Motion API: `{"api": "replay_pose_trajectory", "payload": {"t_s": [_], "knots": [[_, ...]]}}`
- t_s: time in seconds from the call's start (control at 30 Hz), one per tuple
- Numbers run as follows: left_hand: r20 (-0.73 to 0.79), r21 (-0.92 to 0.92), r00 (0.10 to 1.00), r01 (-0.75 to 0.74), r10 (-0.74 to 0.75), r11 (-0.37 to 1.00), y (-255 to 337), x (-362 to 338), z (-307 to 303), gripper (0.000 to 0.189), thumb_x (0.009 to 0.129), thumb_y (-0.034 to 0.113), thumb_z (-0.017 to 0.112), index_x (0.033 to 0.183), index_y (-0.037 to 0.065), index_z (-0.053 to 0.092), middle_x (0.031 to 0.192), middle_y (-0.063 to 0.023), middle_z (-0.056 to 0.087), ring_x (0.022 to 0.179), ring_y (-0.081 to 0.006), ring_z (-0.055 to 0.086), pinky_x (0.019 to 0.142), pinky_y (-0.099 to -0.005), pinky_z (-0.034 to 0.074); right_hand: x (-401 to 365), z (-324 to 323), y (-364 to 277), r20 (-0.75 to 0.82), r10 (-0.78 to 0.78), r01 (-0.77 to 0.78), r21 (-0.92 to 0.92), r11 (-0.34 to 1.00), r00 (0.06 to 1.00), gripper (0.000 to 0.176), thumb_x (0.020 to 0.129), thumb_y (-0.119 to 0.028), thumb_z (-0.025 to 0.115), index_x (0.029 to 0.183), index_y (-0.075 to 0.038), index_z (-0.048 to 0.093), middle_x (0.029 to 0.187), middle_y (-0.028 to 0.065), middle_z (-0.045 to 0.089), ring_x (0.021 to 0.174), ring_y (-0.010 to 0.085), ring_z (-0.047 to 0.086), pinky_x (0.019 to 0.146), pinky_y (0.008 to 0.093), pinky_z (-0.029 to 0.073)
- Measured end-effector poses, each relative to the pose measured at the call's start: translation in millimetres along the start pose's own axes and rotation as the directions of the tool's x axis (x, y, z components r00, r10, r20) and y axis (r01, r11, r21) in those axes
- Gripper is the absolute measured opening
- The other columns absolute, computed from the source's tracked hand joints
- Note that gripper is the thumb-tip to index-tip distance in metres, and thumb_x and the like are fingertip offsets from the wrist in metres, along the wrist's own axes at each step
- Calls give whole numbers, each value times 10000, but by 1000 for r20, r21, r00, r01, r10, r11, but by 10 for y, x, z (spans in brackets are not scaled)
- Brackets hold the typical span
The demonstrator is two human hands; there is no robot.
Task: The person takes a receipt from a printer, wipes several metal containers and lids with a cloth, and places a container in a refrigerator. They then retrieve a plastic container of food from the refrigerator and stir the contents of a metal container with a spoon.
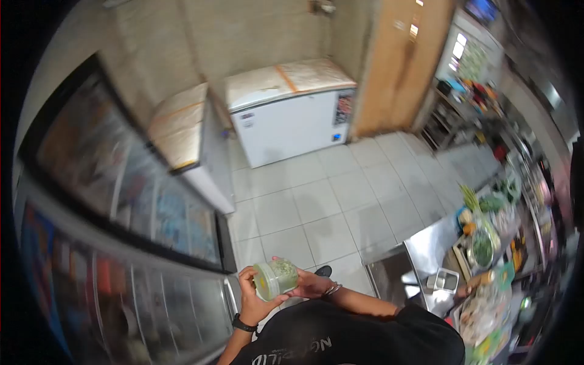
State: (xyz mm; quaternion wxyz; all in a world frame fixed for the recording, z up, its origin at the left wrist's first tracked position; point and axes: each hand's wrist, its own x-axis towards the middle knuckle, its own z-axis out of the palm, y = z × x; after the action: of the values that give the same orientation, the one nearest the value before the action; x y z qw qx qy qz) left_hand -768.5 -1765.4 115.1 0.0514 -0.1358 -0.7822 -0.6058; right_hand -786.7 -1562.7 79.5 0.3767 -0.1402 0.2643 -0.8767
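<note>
A clear round jar (277,278) with pale green contents is held on its side in front of my body, its yellowish-green end turned to the left. My left hand (254,298), below a black wristband, wraps round the left end of the jar. On the other side my right hand (307,284) grips the jar's right end, with bracelets on the wrist. What the contents are is too blurred to tell.
A glass-door fridge (121,304) stands open at the left, its door (140,176) swung out. Two chest freezers (292,121) stand ahead on the tiled floor. At the right, a steel counter (429,243) holds vegetables, bags and a metal tray (447,280).
</note>
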Motion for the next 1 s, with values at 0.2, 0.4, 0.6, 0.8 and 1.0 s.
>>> {"api": "replay_pose_trajectory", "payload": {"t_s": [0.2,0.4,0.6,0.8,1.0], "knots": [[554,276,776,-513,302,813,0,1236,1066,1013,604,591,795,1374,80,382,1340,-273,355,1160,-432,448,924,-481,441,-663,-809,-749,-274,-98,138,134,981,957,707,899,-529,527,1413,-92,316,1367,83,450,1239,241,461,981,445,436],[715,125,566,-681,410,722,427,2163,2111,761,657,527,764,1279,160,524,1293,-213,435,1105,-411,483,886,-470,457,-965,-1144,-1591,-616,-36,207,209,956,787,547,945,-572,347,1276,-163,498,1149,54,617,1013,200,632,777,372,552],[682,25,597,-597,422,802,462,2646,3022,591,763,292,703,1239,6,500,1194,-228,480,1044,-402,511,879,-459,428,-1226,-1321,-1952,-727,-322,533,71,843,606,512,932,-587,370,1097,-143,566,973,19,623,776,152,604,642,323,497],[749,-117,614,-247,249,962,281,3036,3965,602,755,229,675,1260,-24,465,1159,-222,504,1045,-395,509,909,-446,420,-1471,-1740,-2153,-547,-832,262,-820,509,-92,494,989,-382,396,1361,-58,360,1229,90,474,1166,164,419,1027,313,313],[848,-236,214,-667,485,707,716,3978,4732,692,668,360,765,1272,111,535,1215,-156,508,1059,-364,510,863,-450,462,-2032,-2390,-3098,-797,-511,621,-229,749,322,575,970,-542,321,1365,-129,377,1275,102,487,1135,204,511,861,368,474]]}}
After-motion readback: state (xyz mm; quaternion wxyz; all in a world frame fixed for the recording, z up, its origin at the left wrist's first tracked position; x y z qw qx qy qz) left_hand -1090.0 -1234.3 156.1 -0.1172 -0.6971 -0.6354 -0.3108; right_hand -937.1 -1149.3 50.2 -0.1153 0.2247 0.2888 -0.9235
